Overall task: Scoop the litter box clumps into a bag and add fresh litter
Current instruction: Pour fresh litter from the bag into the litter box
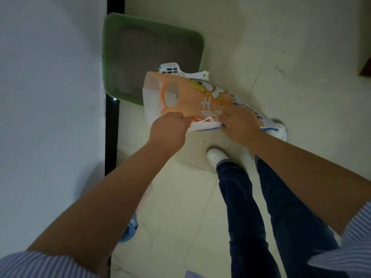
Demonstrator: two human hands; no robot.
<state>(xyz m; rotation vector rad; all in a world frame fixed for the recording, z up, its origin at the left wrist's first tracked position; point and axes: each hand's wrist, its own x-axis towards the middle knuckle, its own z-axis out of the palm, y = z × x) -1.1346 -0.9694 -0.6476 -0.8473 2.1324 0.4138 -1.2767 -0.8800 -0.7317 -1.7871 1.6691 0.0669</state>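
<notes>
A green litter box [112,37] with grey litter [152,55] sits on the floor by the wall. Part of a white slotted scoop [172,70] shows at its near right corner, behind the bag. I hold an orange and white litter bag [190,97] with a cartoon print in the air in front of the box. My left hand [168,131] pinches the bag's near edge at a small tab. My right hand [239,125] grips the same edge further right.
A white wall [50,97] with a black vertical strip [111,127] runs along the left. The floor is pale tile [281,47]. My legs in dark jeans and white shoes [216,156] stand below the bag. A blue object [129,229] lies near the wall.
</notes>
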